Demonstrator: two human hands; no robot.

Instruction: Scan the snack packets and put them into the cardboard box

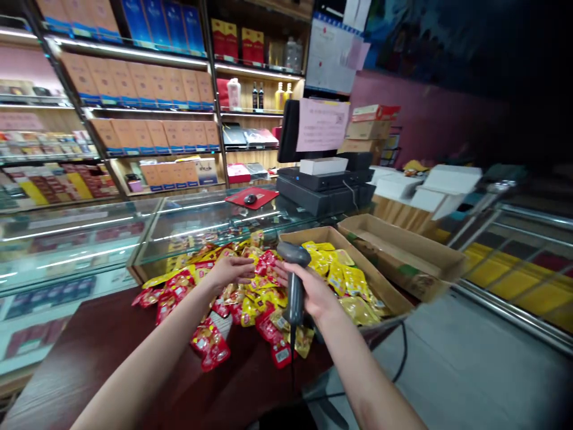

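Dark red counter (89, 346): bare wood in front, a few red snack packets (210, 343) lying apart from the heap.
Barcode scanner (294, 304): upright, head up, cord hanging.
Right hand (317, 295): fingers extended past the scanner's handle; whether they grip it, I cannot tell.
Left hand (228, 272): fingers loose and unclenched over the heap, grasping nothing visible.
Heaped red and yellow packets (271, 297): many, unsorted, outside any box, against the glass display case (188, 224).
Nearer carton (378, 286): yellow packets inside; whether being filled or unloaded, unclear.
Farther carton (398, 263): open-topped, just beside.
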